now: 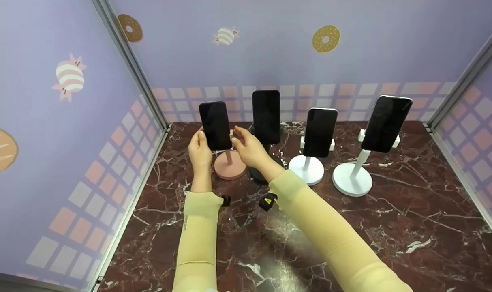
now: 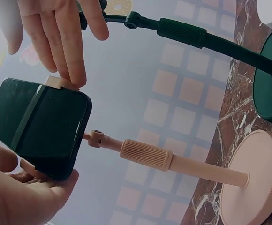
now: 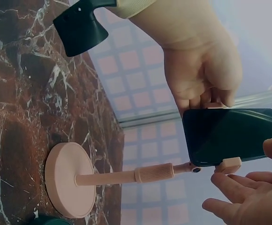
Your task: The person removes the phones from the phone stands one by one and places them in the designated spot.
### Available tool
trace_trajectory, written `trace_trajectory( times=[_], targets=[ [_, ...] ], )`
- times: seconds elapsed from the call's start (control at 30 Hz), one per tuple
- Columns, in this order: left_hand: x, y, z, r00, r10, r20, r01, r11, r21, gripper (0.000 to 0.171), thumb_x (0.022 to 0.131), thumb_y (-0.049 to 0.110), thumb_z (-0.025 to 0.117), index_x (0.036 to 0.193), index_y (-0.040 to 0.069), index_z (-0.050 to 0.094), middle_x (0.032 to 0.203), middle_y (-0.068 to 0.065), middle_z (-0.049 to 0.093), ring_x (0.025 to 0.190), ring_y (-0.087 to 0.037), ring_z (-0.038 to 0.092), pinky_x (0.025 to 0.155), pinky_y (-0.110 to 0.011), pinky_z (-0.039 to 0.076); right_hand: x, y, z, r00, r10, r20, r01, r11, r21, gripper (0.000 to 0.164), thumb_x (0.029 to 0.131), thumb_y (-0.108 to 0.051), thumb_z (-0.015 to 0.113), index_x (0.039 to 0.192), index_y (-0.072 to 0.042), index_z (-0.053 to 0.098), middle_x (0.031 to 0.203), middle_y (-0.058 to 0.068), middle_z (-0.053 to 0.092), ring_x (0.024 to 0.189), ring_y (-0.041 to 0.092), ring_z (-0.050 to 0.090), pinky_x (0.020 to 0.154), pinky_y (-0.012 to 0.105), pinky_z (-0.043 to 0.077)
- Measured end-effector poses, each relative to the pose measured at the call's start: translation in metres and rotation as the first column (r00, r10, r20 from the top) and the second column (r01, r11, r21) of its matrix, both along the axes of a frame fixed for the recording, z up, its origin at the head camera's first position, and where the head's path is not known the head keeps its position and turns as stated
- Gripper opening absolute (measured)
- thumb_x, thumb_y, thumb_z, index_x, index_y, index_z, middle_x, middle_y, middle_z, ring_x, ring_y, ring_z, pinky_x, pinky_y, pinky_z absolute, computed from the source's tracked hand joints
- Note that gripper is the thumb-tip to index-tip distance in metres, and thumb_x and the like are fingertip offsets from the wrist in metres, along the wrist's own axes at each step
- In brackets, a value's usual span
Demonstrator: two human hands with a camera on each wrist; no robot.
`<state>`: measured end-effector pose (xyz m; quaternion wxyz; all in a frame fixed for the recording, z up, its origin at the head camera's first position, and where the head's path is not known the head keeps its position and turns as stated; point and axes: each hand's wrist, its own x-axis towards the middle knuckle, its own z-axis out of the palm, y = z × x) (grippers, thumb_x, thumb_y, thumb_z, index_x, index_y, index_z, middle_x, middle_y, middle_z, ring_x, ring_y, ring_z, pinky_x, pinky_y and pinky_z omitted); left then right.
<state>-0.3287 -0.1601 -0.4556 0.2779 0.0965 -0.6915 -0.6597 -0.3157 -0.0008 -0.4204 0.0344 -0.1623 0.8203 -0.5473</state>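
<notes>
A dark smartphone (image 1: 215, 125) sits upright in the clamp of a pink phone stand (image 1: 229, 166), its screen facing me. My left hand (image 1: 200, 153) grips the phone's left edge at the clamp, fingers curled behind it. On the opposite side, my right hand (image 1: 254, 151) has its fingers mostly straight at the clamp's pink side jaw (image 3: 230, 165), with the thumb near the phone's edge. The stand's ribbed collar and post (image 2: 147, 154) show in the left wrist view. The back of the clamp is hidden behind the phone.
Right of the pink stand, a black stand (image 1: 257, 175) bears a phone (image 1: 266, 117), partly behind my right hand. Two white stands (image 1: 315, 173) hold further phones (image 1: 321, 132) on the right. Patterned panels (image 1: 246, 48) enclose the dark red marbled tabletop (image 1: 238, 243) at the back and sides.
</notes>
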Motion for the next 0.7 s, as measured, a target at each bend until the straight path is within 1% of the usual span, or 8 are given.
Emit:
trace_trajectory(
  times=[0.13,0.23,0.27,0.33,0.47,0.5,0.57,0.7],
  targets=[
    [0.001,-0.003,-0.002,0.998,-0.035,0.042,0.033,0.999,0.043,0.036,0.110,0.010,0.047,0.136,-0.010,0.060,0.142,-0.028,0.059,0.137,-0.039,0.054,0.118,-0.043,0.043,-0.003,-0.002,0.000,1.000,-0.010,0.004,0.010,1.000,0.009,0.048,0.110,-0.013,0.048,0.155,0.002,0.040,0.156,0.020,0.050,0.138,0.031,0.056,0.113,0.038,0.049],
    [0.003,-0.007,-0.003,0.995,-0.093,0.043,0.087,0.990,0.111,0.037,0.110,0.010,0.046,0.138,-0.011,0.057,0.145,-0.028,0.056,0.141,-0.038,0.051,0.120,-0.040,0.041,-0.006,-0.004,-0.002,1.000,-0.023,0.001,0.022,1.000,0.022,0.047,0.109,-0.012,0.048,0.154,0.002,0.042,0.152,0.020,0.054,0.136,0.031,0.057,0.113,0.037,0.049],
    [0.003,-0.008,-0.003,0.993,-0.113,0.038,0.107,0.985,0.136,0.037,0.110,0.009,0.046,0.139,-0.012,0.056,0.146,-0.028,0.055,0.142,-0.038,0.050,0.121,-0.040,0.040,-0.007,-0.005,-0.003,1.000,-0.028,-0.005,0.028,0.999,0.024,0.046,0.109,-0.012,0.048,0.153,0.003,0.043,0.150,0.021,0.055,0.135,0.031,0.058,0.113,0.037,0.049],
    [0.004,-0.010,-0.003,0.986,-0.166,0.015,0.159,0.965,0.206,0.039,0.110,0.006,0.044,0.142,-0.014,0.051,0.151,-0.029,0.050,0.146,-0.037,0.046,0.123,-0.039,0.038,-0.009,-0.007,-0.004,0.999,-0.034,-0.014,0.034,0.999,0.023,0.046,0.109,-0.011,0.048,0.152,0.004,0.043,0.148,0.021,0.057,0.134,0.031,0.058,0.113,0.038,0.048],
    [0.007,-0.014,-0.003,0.973,-0.229,-0.012,0.222,0.930,0.294,0.040,0.109,0.001,0.041,0.146,-0.015,0.045,0.155,-0.030,0.044,0.148,-0.039,0.041,0.123,-0.043,0.037,-0.011,-0.012,-0.006,0.998,-0.043,-0.043,0.044,0.999,0.017,0.046,0.108,-0.008,0.049,0.152,0.005,0.043,0.147,0.023,0.057,0.135,0.032,0.058,0.114,0.038,0.047],
    [0.007,-0.015,-0.003,0.971,-0.240,-0.014,0.233,0.924,0.304,0.040,0.109,0.001,0.041,0.146,-0.015,0.044,0.156,-0.030,0.043,0.149,-0.039,0.040,0.123,-0.043,0.036,-0.012,-0.014,-0.007,0.998,-0.044,-0.046,0.045,0.999,0.017,0.047,0.108,-0.008,0.050,0.152,0.006,0.042,0.148,0.023,0.056,0.135,0.032,0.057,0.114,0.038,0.047],
    [0.008,-0.016,-0.004,0.969,-0.248,-0.004,0.238,0.925,0.295,0.040,0.109,0.001,0.042,0.146,-0.014,0.045,0.155,-0.030,0.044,0.147,-0.039,0.042,0.121,-0.045,0.037,-0.012,-0.016,-0.008,0.997,-0.055,-0.048,0.056,0.998,0.016,0.048,0.108,-0.007,0.050,0.153,0.006,0.041,0.149,0.022,0.056,0.137,0.031,0.056,0.115,0.037,0.046],
    [0.008,-0.019,-0.007,0.966,-0.258,0.007,0.247,0.930,0.272,0.040,0.109,0.003,0.045,0.145,-0.013,0.047,0.152,-0.031,0.048,0.139,-0.034,0.052,0.118,-0.042,0.042,-0.013,-0.020,-0.012,0.995,-0.087,-0.047,0.087,0.996,0.006,0.047,0.108,-0.006,0.051,0.152,0.005,0.042,0.149,0.022,0.056,0.138,0.030,0.056,0.116,0.036,0.046]
  ],
)
